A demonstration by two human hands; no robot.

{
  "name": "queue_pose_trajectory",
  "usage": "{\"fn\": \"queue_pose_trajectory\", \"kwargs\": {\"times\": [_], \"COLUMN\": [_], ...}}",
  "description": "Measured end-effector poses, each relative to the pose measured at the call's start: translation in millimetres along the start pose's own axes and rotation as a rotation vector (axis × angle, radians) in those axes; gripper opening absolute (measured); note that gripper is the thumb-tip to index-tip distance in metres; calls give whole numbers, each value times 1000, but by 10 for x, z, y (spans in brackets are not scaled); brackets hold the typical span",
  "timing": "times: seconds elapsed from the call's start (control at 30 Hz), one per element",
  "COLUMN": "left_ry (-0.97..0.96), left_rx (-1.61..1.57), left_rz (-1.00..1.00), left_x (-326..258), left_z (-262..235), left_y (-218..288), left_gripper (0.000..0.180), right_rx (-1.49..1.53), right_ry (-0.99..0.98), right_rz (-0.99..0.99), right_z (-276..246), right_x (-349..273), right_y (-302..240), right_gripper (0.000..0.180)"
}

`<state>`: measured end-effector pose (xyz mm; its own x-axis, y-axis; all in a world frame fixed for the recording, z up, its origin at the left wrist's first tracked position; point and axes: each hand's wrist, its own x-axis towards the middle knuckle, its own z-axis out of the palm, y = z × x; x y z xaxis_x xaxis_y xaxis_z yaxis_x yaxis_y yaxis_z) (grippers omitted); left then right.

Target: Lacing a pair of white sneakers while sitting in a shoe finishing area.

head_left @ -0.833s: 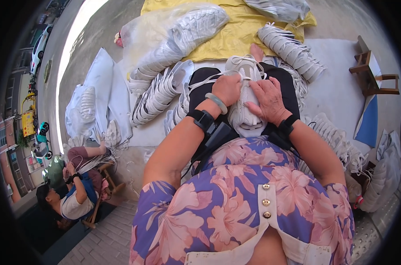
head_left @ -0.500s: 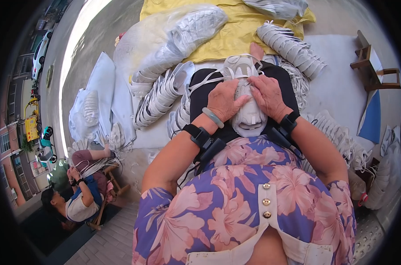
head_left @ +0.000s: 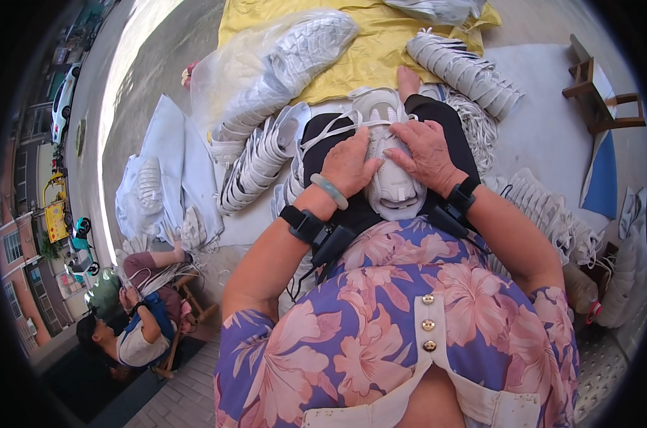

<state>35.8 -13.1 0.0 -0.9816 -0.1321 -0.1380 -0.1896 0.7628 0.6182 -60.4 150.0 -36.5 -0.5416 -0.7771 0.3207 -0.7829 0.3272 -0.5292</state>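
Note:
A white shoe upper (head_left: 396, 189) lies across my lap, its toe end toward me and its opening pointing away. My left hand (head_left: 347, 165) grips the left edge of the upper, with the thumb angled in over it. From the right, my right hand (head_left: 426, 153) bends its fingers over the lacing area, thumb resting on the upper. A white shoelace (head_left: 329, 130) loops out to the left over my dark trouser leg and runs in near both hands' fingertips. What exactly those fingertips pinch is partly hidden.
Nested stacks of white shoe uppers lie at the left (head_left: 256, 167) and right (head_left: 470, 75). A plastic-wrapped stack (head_left: 298, 53) rests on yellow sheeting (head_left: 380, 36). Bundled laces (head_left: 477, 132) lie beside my right knee. Another person (head_left: 141, 328) sits at lower left; a wooden stool (head_left: 587, 89) stands far right.
My right hand has shifted slightly left over the upper, and its thumb now lies across it. My left hand has moved a little left and down. The view has shifted slightly.

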Motion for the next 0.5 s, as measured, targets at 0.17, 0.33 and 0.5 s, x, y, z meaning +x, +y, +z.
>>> {"fn": "queue_pose_trajectory", "kwargs": {"times": [0.17, 0.33, 0.5], "left_ry": [43, -56, -163], "left_rx": [148, 319, 427], "left_rz": [-49, -182, -135], "left_x": [-51, 36, 200], "left_z": [37, 108, 104], "left_y": [100, 212, 203], "left_gripper": [32, 27, 21], "right_rx": [-10, 12, -8], "right_ry": [13, 10, 13], "right_rz": [1, 12, 14], "right_z": [15, 25, 40], "right_x": [2, 8, 32], "right_y": [-13, -35, -33], "right_gripper": [42, 42, 40]}}
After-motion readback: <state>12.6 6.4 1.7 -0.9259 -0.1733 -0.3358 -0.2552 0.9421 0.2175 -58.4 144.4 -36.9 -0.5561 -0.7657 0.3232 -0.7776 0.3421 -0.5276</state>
